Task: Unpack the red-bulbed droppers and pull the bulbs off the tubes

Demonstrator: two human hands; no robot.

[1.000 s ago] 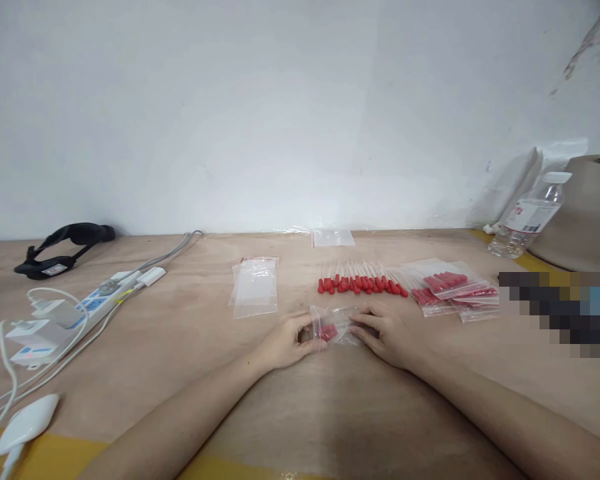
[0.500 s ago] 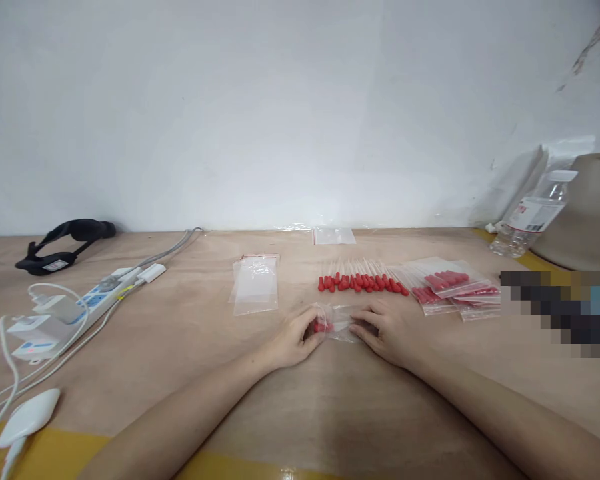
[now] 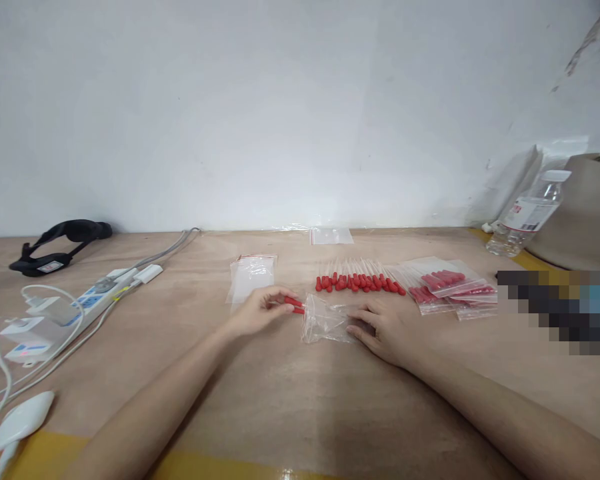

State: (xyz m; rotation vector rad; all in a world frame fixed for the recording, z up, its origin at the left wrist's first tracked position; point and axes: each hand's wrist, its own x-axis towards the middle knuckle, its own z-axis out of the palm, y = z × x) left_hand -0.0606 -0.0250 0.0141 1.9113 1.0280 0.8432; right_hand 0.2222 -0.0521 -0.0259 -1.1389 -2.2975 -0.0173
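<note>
My left hand (image 3: 263,310) pinches a few red-ended sticks (image 3: 294,305) between thumb and fingers. Their red ends point right, at the left edge of a clear zip bag (image 3: 325,320); whether their stems reach inside I cannot tell. At the bag's right end, my right hand (image 3: 385,333) holds the plastic with bent fingers against the table. Just beyond the bag lies a row of red-ended sticks (image 3: 360,283) with thin clear stems pointing to the wall. Filled zip bags with red ends inside (image 3: 443,280) overlap to the right of this row.
Flat clear bags (image 3: 253,273) lie behind my left hand, and another bag (image 3: 331,236) by the wall. On the left are a power strip (image 3: 93,297) with cables, a white charger (image 3: 23,421) and a black strap-like object (image 3: 60,247). A water bottle (image 3: 530,213) leans at the right.
My left hand has moved left, away from the bag, with the red-ended sticks in its fingers. The bag's left end now shows uncovered. My right hand stays at its right end.
</note>
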